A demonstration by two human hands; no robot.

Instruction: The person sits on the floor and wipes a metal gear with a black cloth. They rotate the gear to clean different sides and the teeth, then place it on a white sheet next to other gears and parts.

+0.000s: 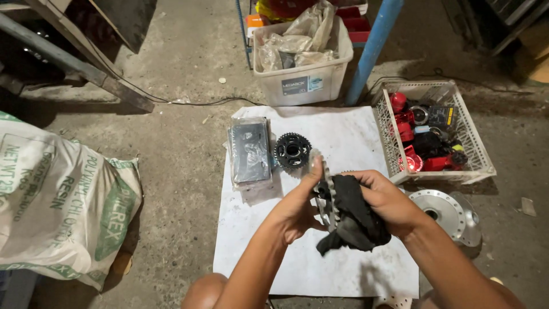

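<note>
We hold a toothed metal sprocket (323, 191) on edge above the white sheet (297, 252), its flat faces turned left and right.

Our left hand (297, 209) clamps its rim; our right hand (386, 200) presses a black rag (354, 220) against it. At the sheet's far edge lies a black gear (292, 150). Off its right edge a white basket (474, 150) holds red and black parts.

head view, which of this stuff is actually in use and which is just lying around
In use:
left hand gripping the sprocket
right hand pressing the black rag on it

Lying about:
black gear
wrapped flat pack
white sheet
mesh basket
silver hub
plastic tub
printed sack
</note>
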